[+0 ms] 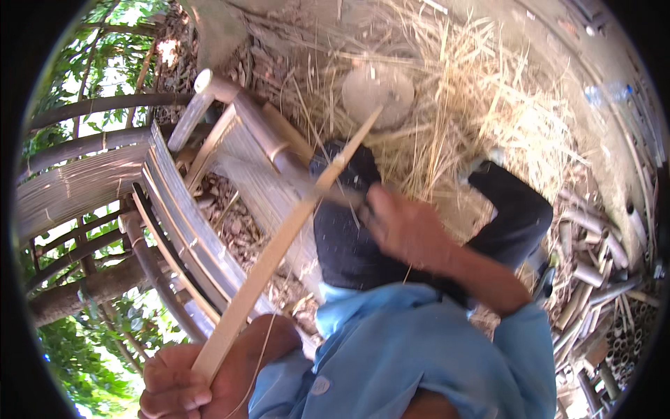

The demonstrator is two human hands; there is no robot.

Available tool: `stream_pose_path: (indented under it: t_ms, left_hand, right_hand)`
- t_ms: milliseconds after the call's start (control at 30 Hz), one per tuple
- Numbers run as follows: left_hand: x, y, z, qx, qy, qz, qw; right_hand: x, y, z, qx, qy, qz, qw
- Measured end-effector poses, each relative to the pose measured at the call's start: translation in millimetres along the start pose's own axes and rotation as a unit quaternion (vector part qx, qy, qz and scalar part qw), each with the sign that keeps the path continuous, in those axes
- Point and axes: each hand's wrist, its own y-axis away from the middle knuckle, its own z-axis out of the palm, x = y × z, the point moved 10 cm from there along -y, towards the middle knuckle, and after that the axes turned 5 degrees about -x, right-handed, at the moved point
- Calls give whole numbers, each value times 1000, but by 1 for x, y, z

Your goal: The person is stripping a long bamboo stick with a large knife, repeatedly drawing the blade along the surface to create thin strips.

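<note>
A long, flat strip of pale bamboo or wood (258,279) slants across my lap, narrowing to a pointed far end. My left hand (178,380) is closed around its near, wider end at the lower left. In my right hand (412,230), fingers wrapped around its handle, is a knife (343,195); motion blurs it. The blade crosses the strip at its upper middle, where the two appear to touch. A thin fibre (264,349) hangs in a curve beside my left wrist.
To the left stands a bamboo bench (258,129) with a slatted side (84,178). Dry shavings (481,91) surround a round, flat block (377,91) on the ground ahead. Cut bamboo pieces (590,272) lie at the right, and a plastic bottle (607,94) lies farther back.
</note>
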Motion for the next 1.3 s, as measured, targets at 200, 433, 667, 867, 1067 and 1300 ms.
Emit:
stream_pose_path:
  t_ms: [200, 433, 667, 867, 1067, 1300]
  left_hand:
    - [17, -2, -9, -31, -55, -6, 998]
    - [-2, 13, -11, -75, -24, -32, 996]
    - [-5, 19, -3, -78, -27, -125, 989]
    - [-28, 51, -19, 15, -115, -190, 975]
    - [-24, 52, -24, -5, -113, -168, 979]
    - [-29, 52, -18, -21, -91, -164, 982]
  right_hand:
    - [128, 26, 44, -63, 60, 151, 985]
    - [105, 32, -2, 46, -26, 147, 988]
    - [45, 15, 16, -3, -122, 139, 983]
    - [20, 16, 12, 15, -90, 101, 991]
    - [-72, 19, -51, 87, -96, -34, 991]
    - [-66, 9, -23, 29, -54, -64, 996]
